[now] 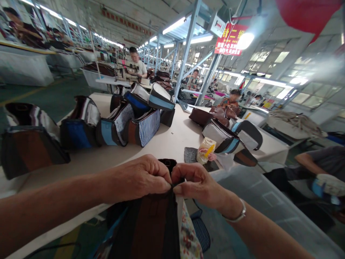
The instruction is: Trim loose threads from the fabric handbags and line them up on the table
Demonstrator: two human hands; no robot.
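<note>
A black bag with a brown stripe [149, 226] stands upright at the bottom middle, close to my body. White lining with a floral print [188, 230] shows along its right side. My left hand [147, 176] is closed, thumb and fingers pinching the bag's top edge. Against it, my right hand [195, 181] pinches the same edge, with a silver bangle on the wrist. The two thumb tips almost meet. Whatever small part lies between the fingertips is hidden. Just behind the hands, a black flap [167, 163] of the bag sticks up.
Several similar bags [78, 133] stand along the left of the pale table [175, 135]. More bags [221, 135] lie at the right, near a wrapped bundle with a yellow tool [209, 150]. A translucent bin [258, 194] is at lower right. A co-worker's arm [309, 163] shows beyond it.
</note>
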